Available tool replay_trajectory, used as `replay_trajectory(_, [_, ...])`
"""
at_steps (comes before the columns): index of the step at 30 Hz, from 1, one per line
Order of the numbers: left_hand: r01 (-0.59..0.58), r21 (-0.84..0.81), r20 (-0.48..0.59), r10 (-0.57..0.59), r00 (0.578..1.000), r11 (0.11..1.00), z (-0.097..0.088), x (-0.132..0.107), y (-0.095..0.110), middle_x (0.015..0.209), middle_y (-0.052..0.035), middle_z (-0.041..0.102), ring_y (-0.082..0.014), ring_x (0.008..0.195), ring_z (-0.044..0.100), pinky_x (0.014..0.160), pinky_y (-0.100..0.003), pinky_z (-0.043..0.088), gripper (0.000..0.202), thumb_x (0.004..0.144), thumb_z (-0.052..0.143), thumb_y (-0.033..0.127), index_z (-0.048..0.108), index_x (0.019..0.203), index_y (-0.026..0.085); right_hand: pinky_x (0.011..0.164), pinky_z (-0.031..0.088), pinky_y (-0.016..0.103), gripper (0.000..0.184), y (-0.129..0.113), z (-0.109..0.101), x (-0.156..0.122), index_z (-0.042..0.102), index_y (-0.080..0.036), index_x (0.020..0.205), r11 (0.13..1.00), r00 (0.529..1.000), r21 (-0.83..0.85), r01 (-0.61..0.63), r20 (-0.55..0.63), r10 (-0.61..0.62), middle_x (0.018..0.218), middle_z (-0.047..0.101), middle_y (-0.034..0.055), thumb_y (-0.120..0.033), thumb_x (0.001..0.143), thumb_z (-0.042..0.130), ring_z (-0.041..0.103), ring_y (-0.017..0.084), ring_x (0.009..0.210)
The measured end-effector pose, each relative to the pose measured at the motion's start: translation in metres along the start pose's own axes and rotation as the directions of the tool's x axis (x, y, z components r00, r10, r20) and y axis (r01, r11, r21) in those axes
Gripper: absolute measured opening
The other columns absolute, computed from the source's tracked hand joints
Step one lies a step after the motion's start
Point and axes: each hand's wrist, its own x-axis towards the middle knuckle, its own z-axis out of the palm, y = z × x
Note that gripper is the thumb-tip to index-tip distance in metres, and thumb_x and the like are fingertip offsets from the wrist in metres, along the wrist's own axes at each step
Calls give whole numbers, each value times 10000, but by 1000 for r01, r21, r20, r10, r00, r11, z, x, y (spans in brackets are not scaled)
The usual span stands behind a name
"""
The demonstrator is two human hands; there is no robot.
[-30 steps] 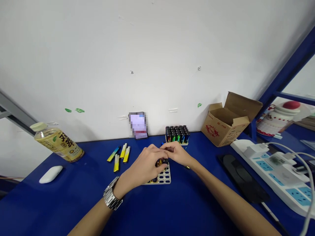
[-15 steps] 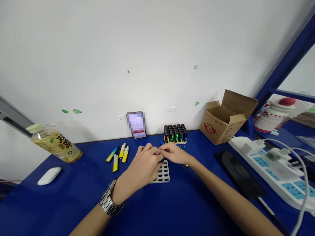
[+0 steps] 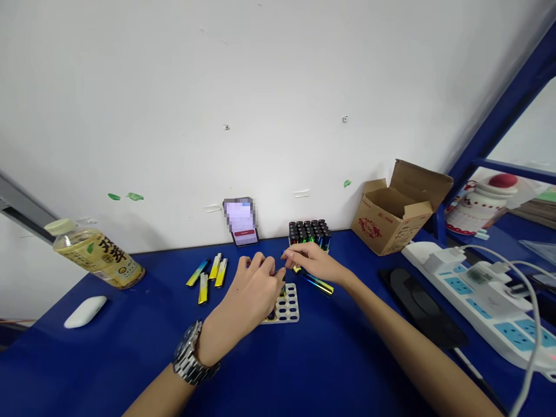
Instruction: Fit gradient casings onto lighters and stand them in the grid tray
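My left hand point(image 3: 256, 286) is closed, its fingertips pinched over a white tray point(image 3: 292, 317) with oval holes. Just under those fingertips shows a small part of a shiny yellowish lighter point(image 3: 282, 291), standing at the tray; most of it is hidden. My right hand point(image 3: 316, 263) hovers just to the right, fingers bent together; whatever they may hold is hidden. A blue-and-yellow lighter point(image 3: 318, 284) lies on the table below it. The yellow end of another piece point(image 3: 296, 269) peeks out beneath the right fingers.
Several yellow lighters point(image 3: 203, 288) lie left of my hands. Behind stand rows of dark-topped lighters point(image 3: 309, 231) and a propped phone point(image 3: 241, 223). An open carton point(image 3: 391, 217), black phone point(image 3: 423, 307) and power strip point(image 3: 473, 310) are right; a bottle point(image 3: 98, 255) and white mouse point(image 3: 86, 311) left.
My hands have come slightly apart, the right fingers leaving the left. The left fingertips have dipped toward the tray. More of the blue-and-yellow lighter on the right now shows.
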Motion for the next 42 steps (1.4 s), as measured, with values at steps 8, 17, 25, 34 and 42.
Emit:
replay_trajectory(8, [83, -99, 25, -81, 996, 992, -17, 2, -13, 959, -86, 588, -236, 898, 517, 730, -365, 381, 360, 965, 294, 281, 611, 1115, 198, 673, 403, 278, 281, -1, 6, -6, 673, -136, 791, 622, 996, -779, -87, -91, 25, 776, 653, 113, -261, 916, 455, 590, 217, 785])
replay_trajectory(17, [542, 83, 477, -511, 715, 836, 19, -11, -80, 986, -192, 653, -354, 962, 606, 747, -450, 473, 347, 909, 352, 310, 638, 957, 119, 720, 475, 340, 251, -3, 41, 2, 650, -89, 1014, 465, 953, -845, -263, -151, 264, 972, 662, 201, -220, 835, 532, 544, 320, 1059])
replay_trajectory(25, [537, -10, 508, -458, 730, 844, 56, -11, -77, 983, -227, 667, -324, 973, 635, 786, -413, 466, 213, 845, 437, 172, 624, 905, 89, 656, 404, 283, 102, 5, 37, 6, 546, -137, 864, 714, 952, -631, -303, -232, 200, 865, 632, 113, -196, 783, 526, 606, 229, 812])
replay_trajectory(34, [472, -446, 386, -313, 868, 761, 42, 1, -70, 703, -20, 631, -188, 646, 606, 634, -306, 416, 107, 906, 288, 257, 369, 850, 215, 588, 412, 259, 45, 8, 38, 8, 450, -205, 755, 968, 953, 249, -17, -289, 91, 642, 539, -24, -185, 734, 415, 519, 131, 579])
replay_trajectory(42, [267, -947, 160, -457, 875, 179, 48, 8, -62, 626, 96, 394, -75, 499, 403, 519, -220, 362, 155, 866, 403, 312, 286, 795, 240, 342, 132, 205, 471, 8, 41, 7, 354, -222, 500, 647, 934, 738, -193, -63, 351, 346, 201, -100, -570, 818, 338, 125, 57, 315])
